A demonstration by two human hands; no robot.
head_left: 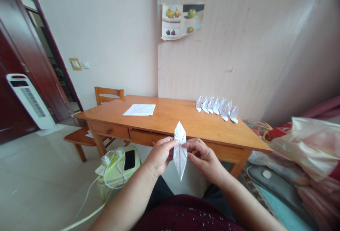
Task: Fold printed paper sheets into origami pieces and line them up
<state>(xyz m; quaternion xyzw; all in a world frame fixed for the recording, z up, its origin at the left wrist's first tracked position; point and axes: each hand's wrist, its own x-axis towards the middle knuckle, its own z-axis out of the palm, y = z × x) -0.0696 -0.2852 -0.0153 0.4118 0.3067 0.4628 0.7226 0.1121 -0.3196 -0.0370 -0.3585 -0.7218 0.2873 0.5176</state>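
Observation:
A folded paper piece [180,165], long and pointed at both ends, is held upright in front of the table's near edge. My left hand [161,155] pinches its left side, with the thumb lying over the front. On the other side my right hand [203,158] has its fingertips at the paper's right edge near the middle; thumb and index finger are slightly apart, and I cannot tell how firmly they grip. Several folded paper pieces [216,106] stand in rows at the table's back right. A stack of printed sheets [139,109] lies on the left part of the table.
The wooden table [170,108] stands against the wall, with a chair [108,92] behind its left end. Lower left, a pale green box [138,156] carries a phone [130,159], chargers and cables. Plastic bags [309,144] and bedding crowd the right. A white tower heater [33,105] stands far left.

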